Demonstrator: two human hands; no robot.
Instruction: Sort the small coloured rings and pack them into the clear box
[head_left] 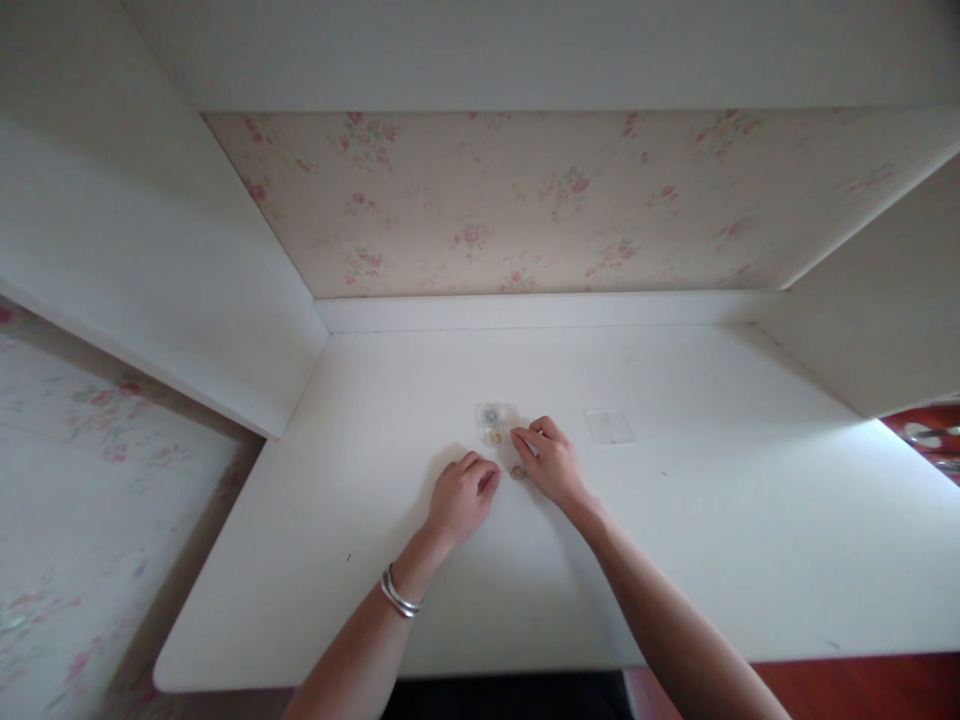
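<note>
A small clear plastic box (483, 432) lies on the white desk, holding a dark bluish item (490, 415) and a gold-coloured one (495, 437), both too small to name. At its right edge is my right hand (553, 464), closed in a pinch; what sits between the fingertips is too small to make out. Just below the box, my left hand (459, 502) rests curled on the desk, thumb and forefinger together, their contents hidden. Between the two hands lies a small gold-coloured ring-shaped piece (517, 472). A flat clear square (610, 426), like a lid, lies right of my right hand.
The white desk (750, 530) has raised side panels, the left one (187, 260) and the right one (885, 290), and a low ledge (555, 311) at the back. Floral wallpaper (525, 200) covers the wall behind. Shiny objects (926, 434) show beyond the right edge.
</note>
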